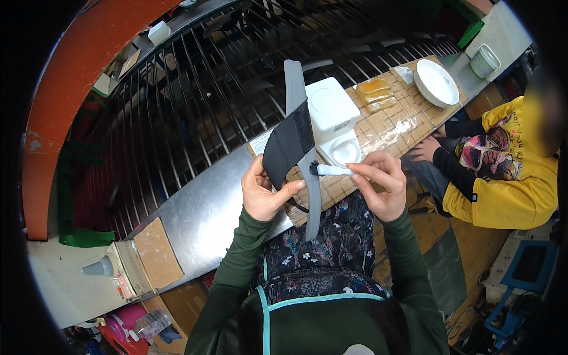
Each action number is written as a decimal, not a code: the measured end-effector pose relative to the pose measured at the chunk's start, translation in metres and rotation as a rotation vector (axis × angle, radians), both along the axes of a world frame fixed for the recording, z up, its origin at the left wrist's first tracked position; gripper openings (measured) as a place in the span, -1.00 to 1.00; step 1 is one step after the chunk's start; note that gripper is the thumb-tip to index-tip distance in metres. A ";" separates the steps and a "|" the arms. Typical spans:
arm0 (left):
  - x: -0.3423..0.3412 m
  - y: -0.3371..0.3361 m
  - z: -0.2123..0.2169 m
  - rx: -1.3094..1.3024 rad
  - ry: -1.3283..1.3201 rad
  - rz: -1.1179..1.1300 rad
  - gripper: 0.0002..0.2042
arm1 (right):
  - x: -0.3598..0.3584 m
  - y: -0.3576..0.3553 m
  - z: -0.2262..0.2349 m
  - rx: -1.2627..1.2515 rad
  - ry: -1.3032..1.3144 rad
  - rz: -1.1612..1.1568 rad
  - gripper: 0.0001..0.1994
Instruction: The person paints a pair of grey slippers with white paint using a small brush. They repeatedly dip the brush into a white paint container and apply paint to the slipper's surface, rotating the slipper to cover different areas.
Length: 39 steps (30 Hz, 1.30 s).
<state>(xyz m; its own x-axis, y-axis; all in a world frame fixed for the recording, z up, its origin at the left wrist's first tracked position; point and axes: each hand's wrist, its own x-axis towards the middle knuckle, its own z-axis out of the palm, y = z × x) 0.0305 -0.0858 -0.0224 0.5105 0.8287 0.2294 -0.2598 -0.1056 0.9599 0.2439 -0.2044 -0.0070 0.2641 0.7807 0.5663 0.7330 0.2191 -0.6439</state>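
My left hand (261,192) is closed on a black fabric piece with long grey strips (289,142), thumb on the near side. The piece is held up over the table's front edge, one grey end pointing away and the other hanging toward my lap. In my right hand (383,184) is a small brush (332,170) with a pale handle, pinched between thumb and fingers. Its dark bristles touch the grey strip or sit right against it. Just beyond the brush stands a white plastic container (333,109) with a small round cup (344,149) at its near side.
Cardboard (384,127) covers part of the metal table (201,216). On it are amber blocks (377,94) and a white bowl (436,83). Behind runs a rack of metal rods (195,77). A person in a yellow top (503,171) sits at the right.
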 end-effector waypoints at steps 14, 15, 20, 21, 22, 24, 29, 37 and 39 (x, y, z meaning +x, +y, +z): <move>0.003 0.007 -0.001 -0.014 -0.082 0.036 -0.45 | -0.006 -0.003 0.001 0.002 0.002 0.018 -0.73; 0.003 0.008 -0.001 -0.010 -0.076 0.047 -0.46 | -0.007 -0.003 0.001 0.009 0.003 0.023 -0.73; 0.003 0.015 0.002 0.018 -0.042 0.070 -0.48 | -0.008 -0.003 0.003 0.006 -0.014 0.026 -0.74; 0.003 0.015 0.002 0.027 -0.059 0.071 -0.49 | -0.009 -0.003 0.003 0.007 -0.010 0.033 -0.74; 0.003 0.015 0.003 0.026 -0.071 0.075 -0.50 | -0.009 -0.003 0.003 0.009 -0.009 0.036 -0.74; 0.004 0.016 0.005 0.024 -0.092 0.079 -0.51 | -0.009 -0.003 0.004 0.012 -0.007 0.042 -0.74; 0.005 0.021 0.008 0.012 -0.120 0.076 -0.51 | -0.011 -0.003 0.004 0.020 -0.020 0.040 -0.74; 0.006 0.024 0.011 0.004 -0.115 0.111 -0.54 | -0.013 -0.004 0.007 0.024 -0.052 0.037 -0.73; 0.005 0.025 0.012 -0.006 -0.106 0.125 -0.55 | -0.014 -0.007 0.008 0.025 -0.078 0.043 -0.73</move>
<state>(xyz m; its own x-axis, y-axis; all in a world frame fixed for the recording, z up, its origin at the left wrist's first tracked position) 0.0356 -0.0612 -0.0107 0.3766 0.8859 0.2710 -0.3446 -0.1376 0.9286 0.2302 -0.2113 0.0009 0.1857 0.7755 0.6034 0.7702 0.2665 -0.5795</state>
